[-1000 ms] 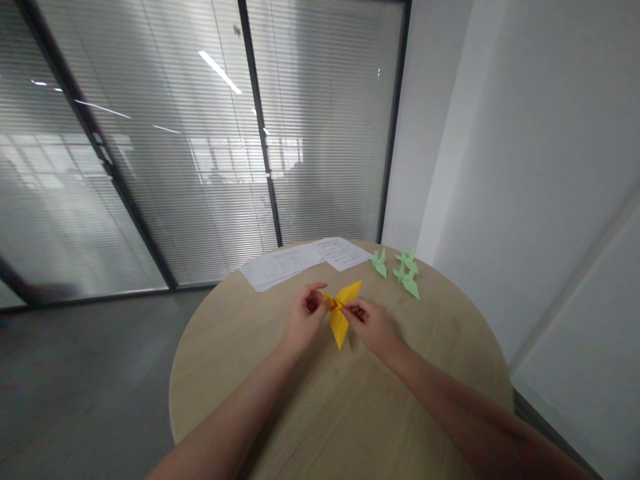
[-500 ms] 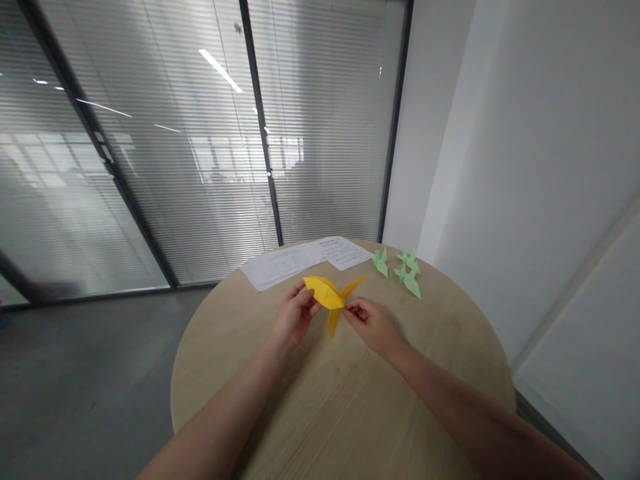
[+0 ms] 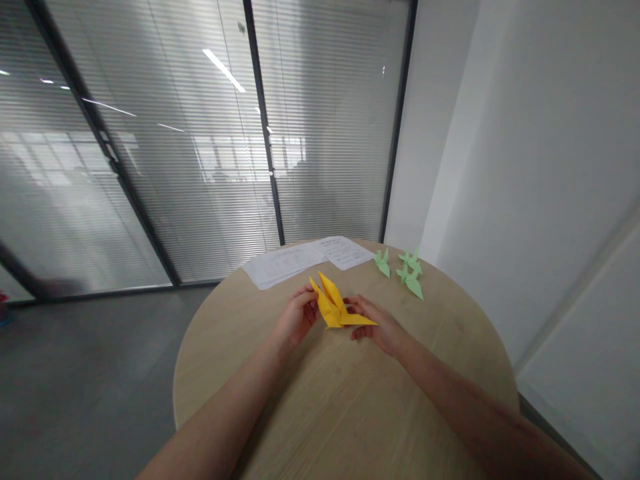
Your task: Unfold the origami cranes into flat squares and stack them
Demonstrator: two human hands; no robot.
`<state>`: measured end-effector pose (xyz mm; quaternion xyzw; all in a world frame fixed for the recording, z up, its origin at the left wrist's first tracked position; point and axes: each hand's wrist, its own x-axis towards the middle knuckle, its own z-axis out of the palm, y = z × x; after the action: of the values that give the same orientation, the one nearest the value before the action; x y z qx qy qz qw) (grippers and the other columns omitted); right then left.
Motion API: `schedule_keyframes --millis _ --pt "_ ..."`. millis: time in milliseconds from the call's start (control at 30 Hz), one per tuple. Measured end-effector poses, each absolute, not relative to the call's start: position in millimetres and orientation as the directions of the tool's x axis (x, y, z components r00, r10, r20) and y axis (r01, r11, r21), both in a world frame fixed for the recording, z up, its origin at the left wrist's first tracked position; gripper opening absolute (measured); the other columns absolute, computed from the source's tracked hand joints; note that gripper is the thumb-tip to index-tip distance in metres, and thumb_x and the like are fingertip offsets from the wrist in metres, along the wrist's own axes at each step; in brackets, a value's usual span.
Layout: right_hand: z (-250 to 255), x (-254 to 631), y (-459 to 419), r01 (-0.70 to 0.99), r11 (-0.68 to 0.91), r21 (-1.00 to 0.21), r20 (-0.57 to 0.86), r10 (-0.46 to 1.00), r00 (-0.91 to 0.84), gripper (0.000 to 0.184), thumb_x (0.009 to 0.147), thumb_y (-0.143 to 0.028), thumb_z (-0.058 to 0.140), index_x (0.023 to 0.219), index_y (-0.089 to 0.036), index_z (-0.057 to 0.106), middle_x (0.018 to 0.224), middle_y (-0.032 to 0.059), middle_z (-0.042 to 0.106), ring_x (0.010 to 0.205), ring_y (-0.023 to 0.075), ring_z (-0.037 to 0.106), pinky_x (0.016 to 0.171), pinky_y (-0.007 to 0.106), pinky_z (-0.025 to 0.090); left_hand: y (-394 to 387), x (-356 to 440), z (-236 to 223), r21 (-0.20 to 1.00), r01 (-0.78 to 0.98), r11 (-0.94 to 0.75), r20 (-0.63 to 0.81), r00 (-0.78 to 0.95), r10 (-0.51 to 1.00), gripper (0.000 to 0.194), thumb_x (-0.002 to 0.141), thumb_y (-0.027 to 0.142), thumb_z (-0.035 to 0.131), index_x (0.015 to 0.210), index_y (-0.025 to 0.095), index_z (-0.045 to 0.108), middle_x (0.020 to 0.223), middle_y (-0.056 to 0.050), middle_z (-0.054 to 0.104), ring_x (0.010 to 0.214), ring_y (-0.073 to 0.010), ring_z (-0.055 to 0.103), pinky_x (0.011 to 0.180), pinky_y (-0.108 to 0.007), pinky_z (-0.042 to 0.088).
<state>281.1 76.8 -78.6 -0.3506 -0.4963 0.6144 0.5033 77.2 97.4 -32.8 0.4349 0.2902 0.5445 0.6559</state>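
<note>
Left hand (image 3: 296, 319) pinches yellow crane (image 3: 330, 310) | right hand (image 3: 389, 335) behind its right tip, grip hidden | place: over table (image 3: 320, 413), nearer than papers (image 3: 285, 265) | step: probably shaping folds | next: calls for light pressure

Round wooden table (image 3: 350, 407) on grey floor (image 3: 100, 373), beside blind-covered glass panels (image 3: 200, 167) and white wall (image 3: 550, 167).

1 yel. paper bird (image 3: 331, 310), 3 grn. birds (image 3: 383, 263) (image 3: 415, 261) (image 3: 413, 285), 1 tbl. (image 3: 330, 407)
</note>
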Motion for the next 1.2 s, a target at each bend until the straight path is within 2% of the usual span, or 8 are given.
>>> schedule_keyframes --millis 133,300,500,633,733,900,1067,1200 --pt "-76 275 71 -0.181 0.022 -0.983 0.080 0.943 -0.322 0.049 0.079 -0.062 0.079 0.105 -0.021 0.074 0.093 0.0071 0.075 0.071 0.0174 0.067 0.052 0.023 0.050 97 79 -37 0.897 -0.436 0.069 0.063 0.283 0.957 0.018 0.071 0.024 0.078 0.086 0.018 0.070 0.078 -0.002 0.072 0.067 -0.0153 0.067 0.067 -0.026 0.056" --pt "-76 275 75 -0.153 0.055 -0.987 0.097 0.954 -0.282 0.041 0.070 -0.053 0.088 0.085 -0.020 0.070 0.078 0.0007 0.071 0.065 0.0147 0.064 0.058 0.024 0.047 97 81 -42 0.915 -0.400 0.052 0.074 0.294 0.953 0.025 0.069 0.026 0.083 0.090 0.017 0.071 0.084 -0.003 0.073 0.071 -0.0147 0.068 0.069 -0.026 0.055" --pt "-81 278 83 -0.132 0.210 -0.969 0.222 0.971 -0.083 0.034 0.073 -0.050 0.084 0.085 -0.022 0.068 0.084 0.0013 0.072 0.075 0.0186 0.068 0.071 0.030 0.053 99 86 -48 0.963 -0.200 -0.183 0.222 0.190 0.956 0.048 0.077 0.043 0.084 0.116 0.020 0.067 0.099 -0.006 0.076 0.090 -0.0207 0.071 0.082 -0.033 0.056" --pt "-83 278 84 -0.056 0.319 -0.946 0.317 0.947 0.041 0.032 0.075 -0.051 0.081 0.084 -0.026 0.063 0.082 0.0012 0.070 0.078 0.0209 0.068 0.073 0.032 0.054 99 89 -55 0.918 0.099 -0.385 0.375 0.108 0.921 0.036 0.072 0.034 0.086 0.097 0.021 0.065 0.089 -0.002 0.070 0.081 -0.0191 0.067 0.071 -0.030 0.053" --pt "-84 277 84 -0.004 0.351 -0.937 0.350 0.935 0.063 0.031 0.079 -0.053 0.077 0.085 -0.026 0.062 0.081 0.0010 0.069 0.075 0.0202 0.066 0.069 0.031 0.053 98 91 -59 0.872 0.242 -0.425 0.383 0.202 0.901 0.021 0.077 0.033 0.079 0.079 0.021 0.062 0.083 -0.003 0.068 0.080 -0.0196 0.065 0.064 -0.027 0.050" --pt "-85 275 85 -0.082 0.334 -0.939 0.331 0.942 0.049 0.036 0.077 -0.054 0.080 0.083 -0.024 0.060 0.080 0.0001 0.067 0.073 0.0188 0.066 0.067 0.030 0.052 98 93 -62 0.881 0.132 -0.454 0.385 0.354 0.852 0.021 0.073 0.024 0.077 0.070 0.020 0.056 0.113 -0.010 0.071 0.103 -0.0242 0.068 0.075 -0.030 0.056" --pt "-90 276 89 -0.184 0.236 -0.954 0.240 0.971 0.002 0.039 0.077 -0.057 0.079 0.088 -0.023 0.064 0.084 0.0019 0.069 0.073 0.0194 0.065 0.070 0.032 0.054 98 93 -62 0.883 0.164 -0.441 0.371 0.334 0.867 0.018 0.078 0.024 0.070 0.072 0.021 0.054 0.084 -0.002 0.066 0.082 -0.0195 0.066 0.071 -0.030 0.054" --pt "-92 279 90 -0.171 0.285 -0.943 0.286 0.958 0.019 0.034 0.076 -0.051 0.083 0.089 -0.023 0.068 0.092 0.0034 0.072 0.089 0.0227 0.067 0.085 0.036 0.054 97 92 -60 0.890 0.173 -0.421 0.362 0.293 0.885 0.020 0.079 0.030 0.072 0.078 0.021 0.054 0.084 -0.001 0.066 0.080 -0.0191 0.065 0.068 -0.029 0.051"
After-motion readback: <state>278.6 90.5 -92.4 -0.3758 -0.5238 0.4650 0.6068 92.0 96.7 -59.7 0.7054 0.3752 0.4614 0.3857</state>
